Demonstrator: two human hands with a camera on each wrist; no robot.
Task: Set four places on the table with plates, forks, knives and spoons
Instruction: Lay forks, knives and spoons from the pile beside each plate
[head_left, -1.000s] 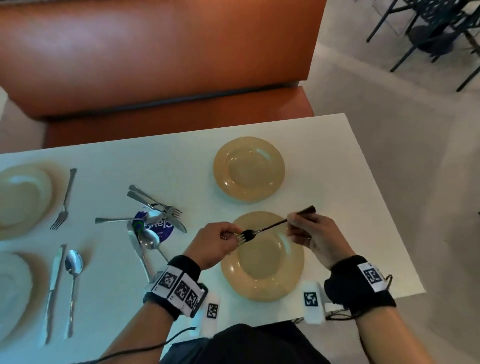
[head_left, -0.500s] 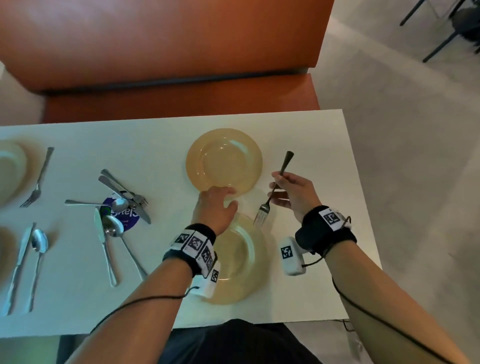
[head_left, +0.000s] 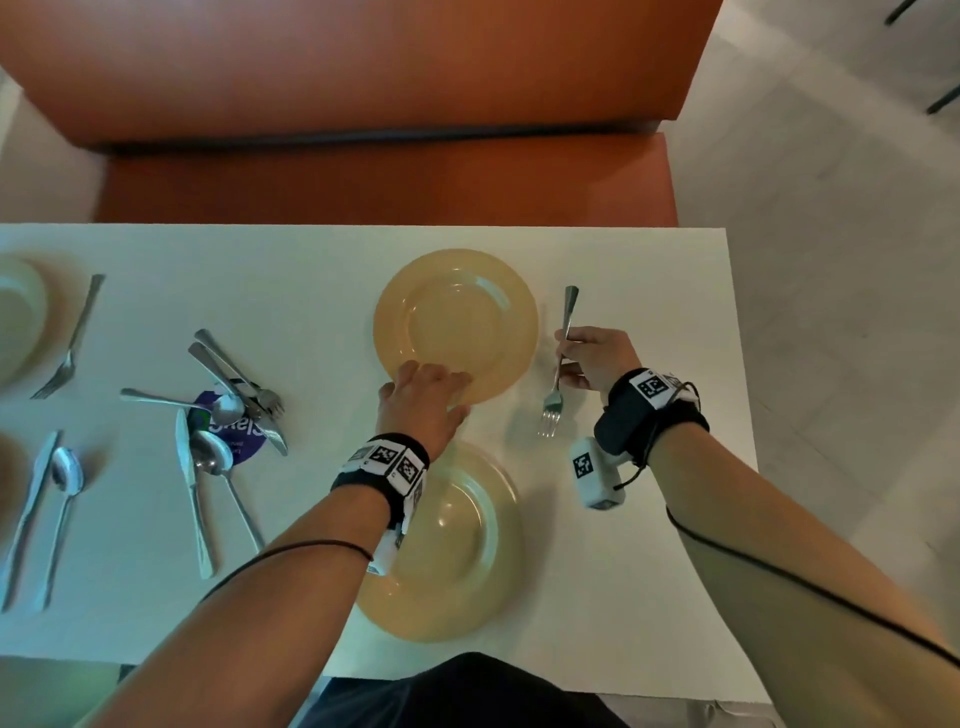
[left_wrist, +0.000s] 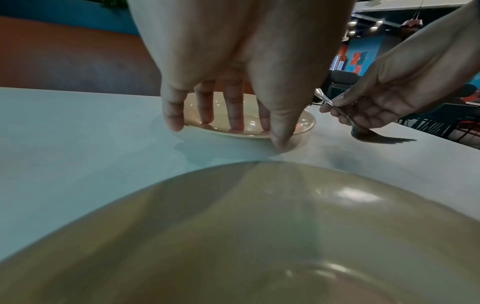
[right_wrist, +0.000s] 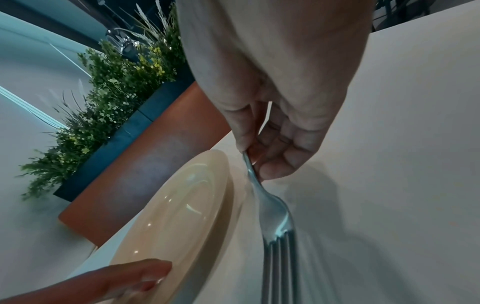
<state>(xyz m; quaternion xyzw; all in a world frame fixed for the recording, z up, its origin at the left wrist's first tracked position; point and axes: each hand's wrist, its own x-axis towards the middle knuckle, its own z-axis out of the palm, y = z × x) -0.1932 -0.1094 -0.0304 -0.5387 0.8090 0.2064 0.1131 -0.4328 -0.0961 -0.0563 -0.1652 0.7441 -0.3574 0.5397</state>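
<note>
Fork (head_left: 558, 364) pinched in right hand (head_left: 597, 364) at far plate's (head_left: 457, 312) three o'clock; next, lower it flat. Left hand's (head_left: 423, 402) straight fingers press its rim.

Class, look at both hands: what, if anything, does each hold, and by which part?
The right hand pinches the fork by its handle. The left hand holds nothing; its straight fingers rest on the far plate's near rim.

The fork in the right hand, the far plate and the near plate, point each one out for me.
fork (head_left: 554, 400): head view, on the neck just above the tines.
far plate (head_left: 457, 322): head view, on the bare centre well.
near plate (head_left: 467, 545): head view, on the bare centre, right of the left wrist.
</note>
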